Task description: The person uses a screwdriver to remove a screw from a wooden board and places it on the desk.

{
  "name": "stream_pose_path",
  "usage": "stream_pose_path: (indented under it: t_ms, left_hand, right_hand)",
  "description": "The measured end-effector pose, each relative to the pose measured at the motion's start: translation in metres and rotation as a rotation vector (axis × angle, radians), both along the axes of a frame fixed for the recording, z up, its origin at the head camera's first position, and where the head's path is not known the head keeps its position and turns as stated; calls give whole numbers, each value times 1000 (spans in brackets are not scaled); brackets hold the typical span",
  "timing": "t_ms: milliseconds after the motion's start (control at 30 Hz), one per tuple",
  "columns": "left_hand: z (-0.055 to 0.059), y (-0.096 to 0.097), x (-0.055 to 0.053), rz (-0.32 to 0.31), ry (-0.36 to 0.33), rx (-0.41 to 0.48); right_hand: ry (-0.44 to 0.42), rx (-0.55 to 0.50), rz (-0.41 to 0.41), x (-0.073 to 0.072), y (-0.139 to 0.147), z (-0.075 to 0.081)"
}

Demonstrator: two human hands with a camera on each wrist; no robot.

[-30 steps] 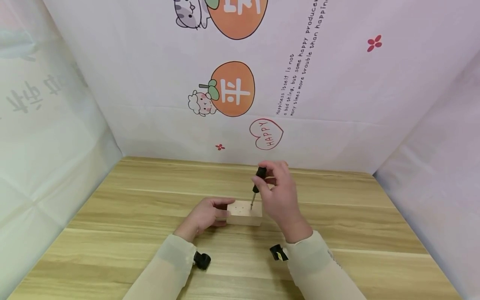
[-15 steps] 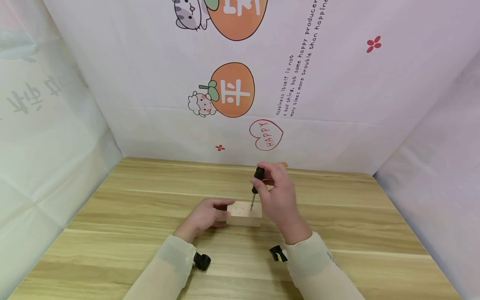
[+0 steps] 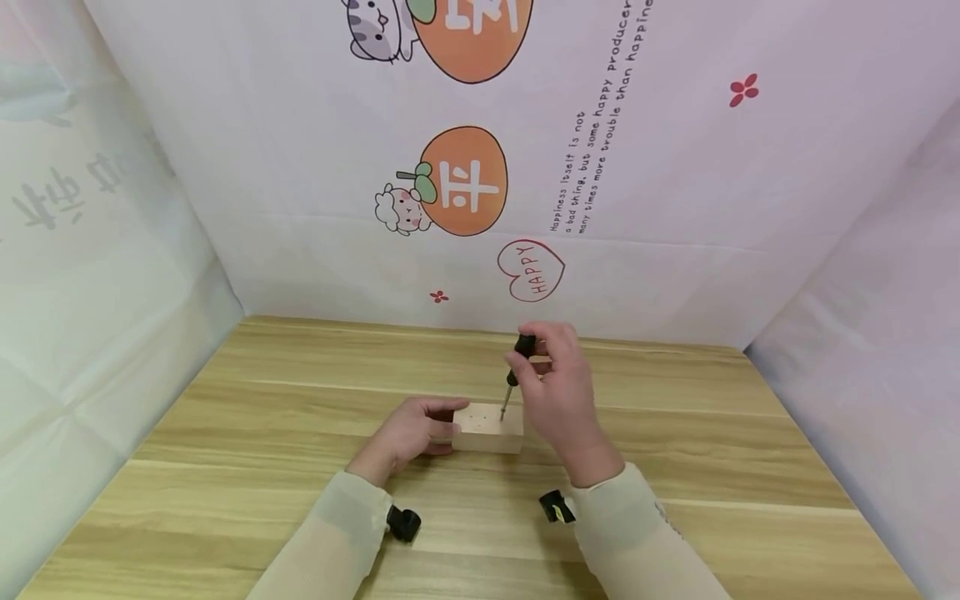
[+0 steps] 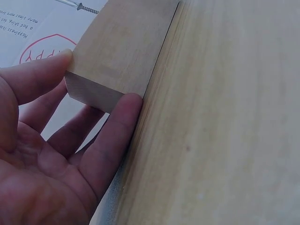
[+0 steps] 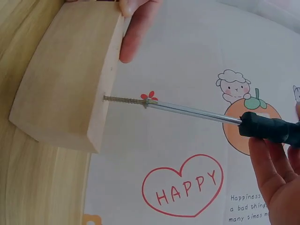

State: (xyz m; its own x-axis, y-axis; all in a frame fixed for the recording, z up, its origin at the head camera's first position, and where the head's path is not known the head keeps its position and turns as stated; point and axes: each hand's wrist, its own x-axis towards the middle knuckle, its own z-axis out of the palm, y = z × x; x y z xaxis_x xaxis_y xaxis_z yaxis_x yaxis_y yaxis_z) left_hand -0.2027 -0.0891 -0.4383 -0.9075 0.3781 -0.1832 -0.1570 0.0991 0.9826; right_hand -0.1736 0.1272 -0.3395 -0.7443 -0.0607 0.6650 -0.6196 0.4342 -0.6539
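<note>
A pale wooden block [image 3: 487, 442] lies on the table, and my left hand [image 3: 408, 429] grips its left end between thumb and fingers. Small dark holes dot the block's top face. Near the right end, a long threaded screw [image 5: 124, 100] stands with its point in that face and most of its thread exposed. My right hand [image 3: 558, 387] holds a screwdriver [image 3: 525, 346] by its black handle, slightly tilted. In the right wrist view the metal shaft meets the screw's head. The left wrist view shows thumb and fingertips against the block's end [image 4: 91, 91].
The wood-grain table [image 3: 712, 467] extends around both hands. Behind it rises a white printed sheet [image 3: 652, 275] with orange fruit drawings and a red heart. Pale sheets also hang at both sides. Black wrist devices [image 3: 405, 523] sit at the sleeve cuffs.
The screwdriver handle has leaned a little left and then back right, with my right fingers shifting slightly on it. My left hand and the block stay in place.
</note>
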Motion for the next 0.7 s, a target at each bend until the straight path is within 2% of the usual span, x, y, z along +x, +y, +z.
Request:
stream_pose_path:
  t_ms: [67,300,500,700]
  left_hand:
    - [0,0,0,-1,0,2]
    - [-2,-2,-1,-7,-16,2]
    - [-2,-2,0,-6,-16,7]
    - [-2,-1,0,4,-26,4]
  right_hand:
    - [-3,-6,-13,0,1,2]
    - [-60,-27,32,3,2,3]
    - [-30,-18,-23,1,2,2]
    - [-65,-6,15,1,2,2]
